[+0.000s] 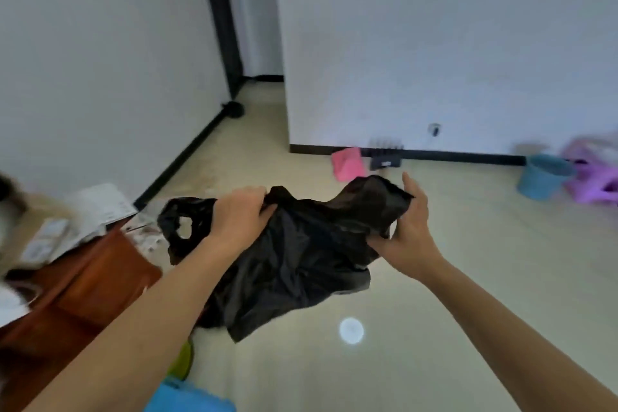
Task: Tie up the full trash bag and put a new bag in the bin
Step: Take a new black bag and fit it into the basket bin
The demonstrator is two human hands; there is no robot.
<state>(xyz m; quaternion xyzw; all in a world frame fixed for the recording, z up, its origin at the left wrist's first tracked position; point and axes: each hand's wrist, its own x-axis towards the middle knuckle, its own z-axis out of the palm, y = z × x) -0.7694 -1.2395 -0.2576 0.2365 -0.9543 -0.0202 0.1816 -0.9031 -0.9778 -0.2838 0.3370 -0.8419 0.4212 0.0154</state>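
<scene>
An empty black plastic bag hangs in the air in front of me, crumpled and loose. My left hand grips its top edge at the left, with one handle loop drooping past my wrist. My right hand holds the bag's right top edge, thumb up and fingers curled into the plastic. A blue bin stands on the floor by the far wall at the right, well away from both hands. No full trash bag is visible.
A brown wooden table with papers stands at my left. A pink dustpan and a dark brush lean on the far wall. A purple plastic item sits beside the bin. Something blue lies at my feet.
</scene>
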